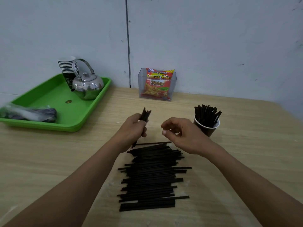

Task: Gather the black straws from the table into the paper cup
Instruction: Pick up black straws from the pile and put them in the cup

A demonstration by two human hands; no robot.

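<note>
The left hand point(133, 128) grips a small bundle of straws point(145, 114) upright, likely to even their ends before they go into the cup. The right hand point(182, 135) hovers just right of it, fingers loosely curled and holding nothing, probably ready to tidy or take the bundle. The paper cup point(209, 128) stands further right, part-filled with straws. The main pile point(152, 177) lies near, between the forearms, on the table point(246, 145).

The black straws point(152, 176) lie piled flat before me. My left hand point(132, 130) grips a few; more fill the paper cup point(208, 129).
</note>
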